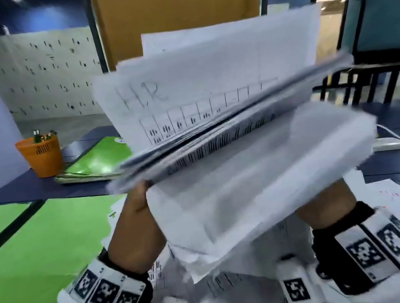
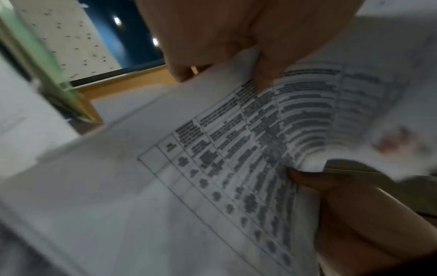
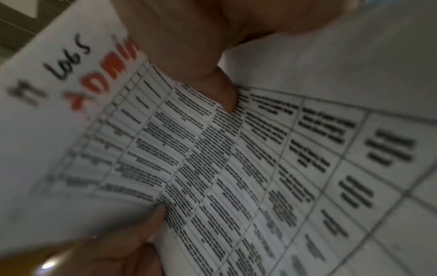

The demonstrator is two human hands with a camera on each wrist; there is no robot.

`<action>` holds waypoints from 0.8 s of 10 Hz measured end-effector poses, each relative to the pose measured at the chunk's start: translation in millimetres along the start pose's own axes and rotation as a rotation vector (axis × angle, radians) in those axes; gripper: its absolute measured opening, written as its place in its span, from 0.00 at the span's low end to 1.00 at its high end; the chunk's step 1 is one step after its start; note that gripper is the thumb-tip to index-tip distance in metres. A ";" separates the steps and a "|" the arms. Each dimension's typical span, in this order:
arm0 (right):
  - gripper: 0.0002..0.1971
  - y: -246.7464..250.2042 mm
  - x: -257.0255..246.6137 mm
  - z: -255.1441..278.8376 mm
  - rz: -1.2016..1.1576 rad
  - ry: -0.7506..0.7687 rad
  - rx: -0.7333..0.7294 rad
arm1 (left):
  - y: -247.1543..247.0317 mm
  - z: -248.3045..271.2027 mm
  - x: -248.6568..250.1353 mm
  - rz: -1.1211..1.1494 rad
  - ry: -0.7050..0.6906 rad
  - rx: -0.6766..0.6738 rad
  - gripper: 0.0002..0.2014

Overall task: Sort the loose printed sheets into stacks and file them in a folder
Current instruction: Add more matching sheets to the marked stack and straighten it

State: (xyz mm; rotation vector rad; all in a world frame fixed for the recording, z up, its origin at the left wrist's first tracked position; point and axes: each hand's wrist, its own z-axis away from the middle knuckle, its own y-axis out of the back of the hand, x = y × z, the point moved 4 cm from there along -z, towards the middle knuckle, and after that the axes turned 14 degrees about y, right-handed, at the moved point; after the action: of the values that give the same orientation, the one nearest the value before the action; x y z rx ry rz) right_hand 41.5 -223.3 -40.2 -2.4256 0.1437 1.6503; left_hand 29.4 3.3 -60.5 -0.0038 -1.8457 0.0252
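- Orange mesh pen cup (image 1: pixel 40 157) far left on the dark table (image 1: pixel 16 190); green glossy folders (image 1: pixel 98 162) beside it.
- Left hand (image 1: pixel 137 226) grips the thick sheaf of white printed sheets (image 1: pixel 229 125), thumb on top.
- Sheaf held above the table, long axis left-right; faint "HER" legible.
- Right hand (image 1: pixel 324 199) pinches the sheaf; its page reads "ADMI" in red.
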 end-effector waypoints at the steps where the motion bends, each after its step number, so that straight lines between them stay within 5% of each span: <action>1: 0.17 -3.9 -21.3 -10.0 0.347 0.446 -0.043 | 0.2 -7.2 11.3 0.003 -0.074 0.188 0.13; 2: 0.15 -10.8 -24.0 -12.4 0.651 0.481 -0.087 | -0.9 -22.4 9.6 -0.104 -0.011 0.263 0.09; 4: 0.10 -17.0 -26.4 -0.5 0.584 0.527 -0.053 | -2.4 -28.4 25.9 -0.166 -0.023 0.316 0.09; 7: 0.15 7.6 -17.7 3.3 0.366 0.403 -0.058 | 7.7 -6.8 0.0 -0.009 0.083 0.181 0.19; 8: 0.17 -0.9 -16.2 0.9 0.434 0.344 -0.160 | 5.6 -7.6 -0.2 -0.018 0.096 0.176 0.20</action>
State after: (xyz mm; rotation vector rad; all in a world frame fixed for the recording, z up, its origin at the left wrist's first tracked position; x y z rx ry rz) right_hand 34.8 -222.8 -25.3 -2.9458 0.6548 1.4130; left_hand 36.6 9.0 -58.8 0.1327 -1.7419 0.1722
